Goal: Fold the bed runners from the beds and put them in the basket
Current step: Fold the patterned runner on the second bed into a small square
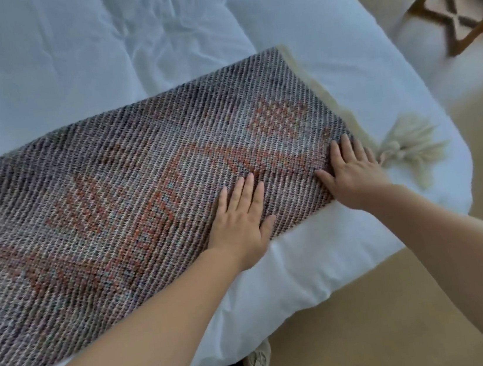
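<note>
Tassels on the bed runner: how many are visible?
1: a cream tassel at the bed runner's near corner, on the white duvet beside the right hand. The runner's left end is out of view and may have more.

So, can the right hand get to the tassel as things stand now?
Probably yes. The right hand lies flat on the end of the runner, and the tassel lies on the bed just beside its fingers, with nothing between them.

Reaches forward with both arms; holds left hand (pixel 240 219) flat, palm down, fingers straight; holds right hand (pixel 352 174) flat just beside.
</note>
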`<state>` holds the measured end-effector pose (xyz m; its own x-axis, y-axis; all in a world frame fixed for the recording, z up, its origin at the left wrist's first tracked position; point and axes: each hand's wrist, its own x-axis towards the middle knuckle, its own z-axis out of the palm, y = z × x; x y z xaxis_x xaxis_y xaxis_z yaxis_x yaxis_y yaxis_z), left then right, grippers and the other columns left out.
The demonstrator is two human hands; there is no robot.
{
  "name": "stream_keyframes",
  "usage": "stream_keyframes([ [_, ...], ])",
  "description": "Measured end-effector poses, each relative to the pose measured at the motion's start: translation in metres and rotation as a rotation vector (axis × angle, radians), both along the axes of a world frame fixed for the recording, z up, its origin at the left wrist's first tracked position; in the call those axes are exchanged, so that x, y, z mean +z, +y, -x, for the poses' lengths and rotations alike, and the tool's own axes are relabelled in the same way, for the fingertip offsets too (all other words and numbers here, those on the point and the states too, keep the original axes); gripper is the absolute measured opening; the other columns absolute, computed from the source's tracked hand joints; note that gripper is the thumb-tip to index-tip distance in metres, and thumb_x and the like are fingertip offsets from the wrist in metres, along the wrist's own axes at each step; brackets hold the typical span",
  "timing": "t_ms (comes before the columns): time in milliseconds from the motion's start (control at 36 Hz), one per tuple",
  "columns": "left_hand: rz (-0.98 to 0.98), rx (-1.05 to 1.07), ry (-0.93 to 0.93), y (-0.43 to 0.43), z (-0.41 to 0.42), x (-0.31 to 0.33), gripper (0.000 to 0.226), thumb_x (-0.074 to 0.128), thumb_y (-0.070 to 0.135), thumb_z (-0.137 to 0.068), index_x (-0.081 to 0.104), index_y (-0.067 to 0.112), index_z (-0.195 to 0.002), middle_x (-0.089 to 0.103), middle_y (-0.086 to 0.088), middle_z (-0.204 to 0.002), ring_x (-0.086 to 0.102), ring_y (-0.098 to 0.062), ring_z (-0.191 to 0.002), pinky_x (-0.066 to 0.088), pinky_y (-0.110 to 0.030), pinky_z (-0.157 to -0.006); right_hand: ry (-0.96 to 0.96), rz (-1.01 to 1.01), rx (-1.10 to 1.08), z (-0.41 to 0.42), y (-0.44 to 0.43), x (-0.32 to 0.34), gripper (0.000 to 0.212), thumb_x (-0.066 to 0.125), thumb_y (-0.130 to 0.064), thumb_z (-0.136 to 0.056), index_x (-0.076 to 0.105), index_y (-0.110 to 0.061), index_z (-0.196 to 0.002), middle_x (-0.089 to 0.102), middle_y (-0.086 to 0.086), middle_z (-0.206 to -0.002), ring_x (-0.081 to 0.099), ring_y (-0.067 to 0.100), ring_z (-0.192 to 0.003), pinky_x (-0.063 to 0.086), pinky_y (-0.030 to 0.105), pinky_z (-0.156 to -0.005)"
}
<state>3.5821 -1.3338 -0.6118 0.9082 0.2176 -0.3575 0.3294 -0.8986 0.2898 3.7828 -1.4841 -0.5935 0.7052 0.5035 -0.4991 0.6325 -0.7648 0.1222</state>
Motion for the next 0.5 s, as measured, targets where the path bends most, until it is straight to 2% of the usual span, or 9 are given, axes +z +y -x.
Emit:
stream_keyframes([
  [250,0.031,0.082,-0.023,0.000,-0.050,-0.003,0.068,0.010,0.049,-0.097,-0.012,0.013,-0.150,-0.019,-0.008,-0.158,-0.022,-0.023,-0.144,-0.019,-0.045,-0.114,0.043,0.036,-0.019,-0.040,0.055,0.008,0.084,0.010,-0.068,-0.092,-0.010,-0.012,-0.152,-0.016,0.014,-0.159,-0.012,0.029,-0.147,-0.003,0.042,-0.120],
  [500,0.033,0.093,-0.111,-0.015,-0.103,-0.018,0.070,0.011,0.049,-0.097,-0.012,0.007,-0.148,-0.016,-0.013,-0.158,-0.019,-0.026,-0.145,-0.018,-0.046,-0.115,0.047,-0.078,0.022,-0.091,0.102,-0.009,0.083,0.011,-0.064,-0.094,-0.014,-0.010,-0.151,-0.021,0.013,-0.158,-0.017,0.028,-0.146,-0.006,0.042,-0.119],
])
